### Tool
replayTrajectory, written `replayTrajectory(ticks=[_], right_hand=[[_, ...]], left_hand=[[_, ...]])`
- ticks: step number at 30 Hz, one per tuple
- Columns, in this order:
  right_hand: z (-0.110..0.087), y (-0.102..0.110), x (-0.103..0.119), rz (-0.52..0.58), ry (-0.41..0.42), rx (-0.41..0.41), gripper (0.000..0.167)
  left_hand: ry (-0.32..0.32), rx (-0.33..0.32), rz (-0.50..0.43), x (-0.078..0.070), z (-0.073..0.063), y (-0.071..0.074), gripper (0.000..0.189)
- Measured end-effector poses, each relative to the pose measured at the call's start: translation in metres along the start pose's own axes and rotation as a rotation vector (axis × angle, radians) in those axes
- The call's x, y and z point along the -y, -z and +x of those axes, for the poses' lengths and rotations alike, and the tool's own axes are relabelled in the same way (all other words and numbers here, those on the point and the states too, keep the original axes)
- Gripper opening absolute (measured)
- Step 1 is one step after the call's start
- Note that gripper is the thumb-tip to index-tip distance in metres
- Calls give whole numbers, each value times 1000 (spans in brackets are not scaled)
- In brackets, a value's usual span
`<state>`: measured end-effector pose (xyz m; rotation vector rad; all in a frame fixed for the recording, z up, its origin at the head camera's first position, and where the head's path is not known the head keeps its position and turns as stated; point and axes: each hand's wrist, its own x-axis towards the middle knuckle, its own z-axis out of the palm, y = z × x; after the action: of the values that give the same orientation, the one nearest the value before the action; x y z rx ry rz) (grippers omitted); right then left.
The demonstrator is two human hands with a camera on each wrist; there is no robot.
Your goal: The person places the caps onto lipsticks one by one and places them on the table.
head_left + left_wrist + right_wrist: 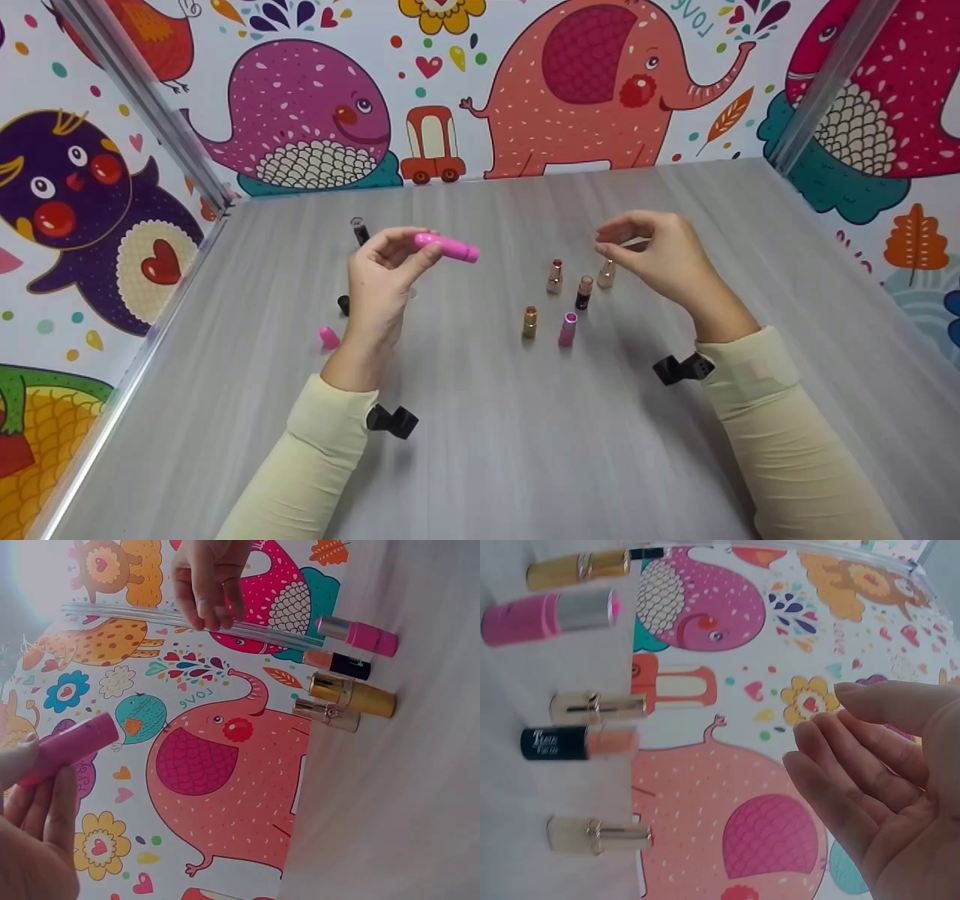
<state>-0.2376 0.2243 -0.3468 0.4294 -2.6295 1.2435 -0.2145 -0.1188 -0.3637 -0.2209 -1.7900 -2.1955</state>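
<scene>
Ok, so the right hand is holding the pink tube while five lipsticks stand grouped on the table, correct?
Not quite: the left hand holds the pink tube, as the head view shows; the right hand holds nothing. The five lipsticks do stand grouped on the table.

Even light, soft shadows [694,420], left-wrist glare [34,577]

Left hand [34,832] partly beyond the left wrist view's edge, lettering on the black tube [349,666] illegible there
</scene>
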Motion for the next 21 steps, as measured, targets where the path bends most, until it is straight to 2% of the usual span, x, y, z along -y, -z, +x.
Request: replayTrajectory(ticks=[7, 15, 21], right_hand=[[6, 2, -17, -14, -33, -16, 25], [11, 5, -36, -34, -99, 40, 37], [13, 4, -52, -38, -143, 100, 42]], left_hand=[[0, -45, 22, -5, 7, 11, 21], [24, -121, 8, -4, 18, 26, 24], [22, -142, -24, 0, 23, 33, 25]])
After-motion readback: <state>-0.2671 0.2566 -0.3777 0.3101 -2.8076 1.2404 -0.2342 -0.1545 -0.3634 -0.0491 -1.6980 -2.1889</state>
